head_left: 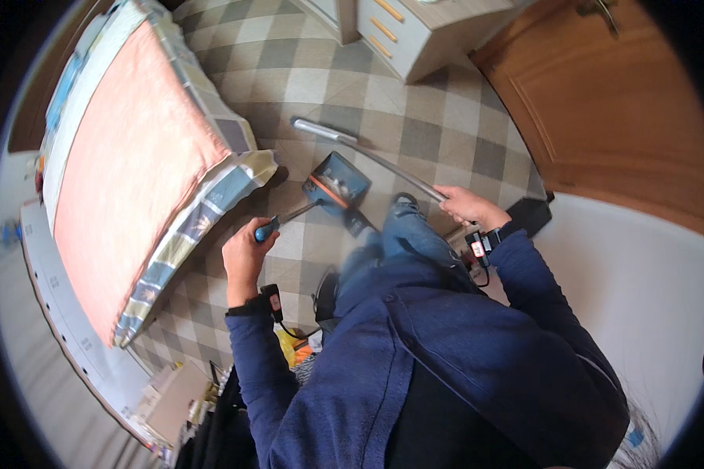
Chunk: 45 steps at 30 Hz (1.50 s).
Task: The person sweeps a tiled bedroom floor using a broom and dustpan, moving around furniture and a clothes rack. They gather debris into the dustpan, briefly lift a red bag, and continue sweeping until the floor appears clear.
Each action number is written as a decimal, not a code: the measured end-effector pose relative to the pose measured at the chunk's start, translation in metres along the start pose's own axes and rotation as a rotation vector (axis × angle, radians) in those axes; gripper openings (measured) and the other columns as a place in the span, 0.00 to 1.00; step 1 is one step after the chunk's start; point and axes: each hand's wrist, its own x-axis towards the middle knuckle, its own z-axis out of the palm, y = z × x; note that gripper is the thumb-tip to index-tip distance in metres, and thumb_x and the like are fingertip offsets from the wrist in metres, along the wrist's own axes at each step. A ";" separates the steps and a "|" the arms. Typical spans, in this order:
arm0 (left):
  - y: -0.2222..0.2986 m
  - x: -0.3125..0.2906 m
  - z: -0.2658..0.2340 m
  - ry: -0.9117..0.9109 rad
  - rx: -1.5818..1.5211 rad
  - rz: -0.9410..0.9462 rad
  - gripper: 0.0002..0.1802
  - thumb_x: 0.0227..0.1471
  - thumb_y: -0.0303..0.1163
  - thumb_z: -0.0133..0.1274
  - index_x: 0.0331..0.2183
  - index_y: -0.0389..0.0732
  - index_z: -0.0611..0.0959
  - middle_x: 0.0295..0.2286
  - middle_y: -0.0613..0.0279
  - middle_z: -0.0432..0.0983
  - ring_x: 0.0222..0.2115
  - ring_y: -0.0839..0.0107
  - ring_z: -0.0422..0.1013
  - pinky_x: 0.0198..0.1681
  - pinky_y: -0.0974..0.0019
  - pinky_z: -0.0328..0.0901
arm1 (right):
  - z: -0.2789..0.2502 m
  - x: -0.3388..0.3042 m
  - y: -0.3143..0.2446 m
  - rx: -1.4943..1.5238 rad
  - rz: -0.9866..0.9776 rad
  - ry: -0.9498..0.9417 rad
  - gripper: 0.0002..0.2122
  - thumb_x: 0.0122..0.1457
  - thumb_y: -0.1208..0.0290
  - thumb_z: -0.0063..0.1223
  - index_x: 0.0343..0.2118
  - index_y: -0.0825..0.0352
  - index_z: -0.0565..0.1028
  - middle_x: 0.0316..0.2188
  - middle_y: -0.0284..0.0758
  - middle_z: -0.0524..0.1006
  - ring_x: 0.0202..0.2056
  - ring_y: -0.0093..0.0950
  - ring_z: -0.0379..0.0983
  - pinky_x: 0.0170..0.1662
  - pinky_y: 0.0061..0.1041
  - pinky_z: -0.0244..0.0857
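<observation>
My left hand is wrapped round the blue grip of a long-handled dustpan. The pan is dark blue-grey with an orange bar across it, and pale debris lies inside. It rests on the floor just ahead of my feet. In my right hand is the metal pole of a broom, slanting away to the left. Its narrow grey head is at the floor beyond the dustpan, apart from it. Whether the head has bristles is too blurred to tell.
At left stands a bed with a pink cover and a patchwork edge hanging near the dustpan. A white drawer cabinet is at the far side, a brown wooden door at far right. Checked flooring runs between them. A dark box sits beside my right wrist.
</observation>
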 end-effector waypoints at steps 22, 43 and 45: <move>0.115 -0.126 0.027 0.262 0.012 -1.070 0.17 0.39 0.46 0.62 0.33 0.51 0.81 0.26 0.57 0.78 0.28 0.56 0.75 0.29 0.59 0.68 | -0.072 0.252 -0.229 -1.185 -0.266 0.000 0.15 0.52 0.74 0.40 0.43 0.71 0.70 0.37 0.50 0.75 0.39 0.46 0.72 0.41 0.38 0.67; 0.169 -0.179 0.100 0.322 -0.144 -1.244 0.17 0.37 0.42 0.64 0.33 0.49 0.81 0.26 0.58 0.78 0.28 0.57 0.74 0.30 0.60 0.67 | -0.066 0.139 -0.173 -1.205 -0.211 -0.356 0.20 0.50 0.74 0.43 0.49 0.63 0.68 0.21 0.43 0.73 0.17 0.34 0.70 0.20 0.34 0.63; 0.170 -0.180 0.108 0.296 -0.169 -1.253 0.17 0.38 0.44 0.63 0.33 0.51 0.81 0.26 0.59 0.78 0.28 0.57 0.74 0.30 0.60 0.67 | -0.068 0.140 -0.179 -1.166 -0.177 -0.314 0.19 0.51 0.74 0.42 0.49 0.63 0.68 0.18 0.40 0.70 0.13 0.29 0.66 0.15 0.32 0.59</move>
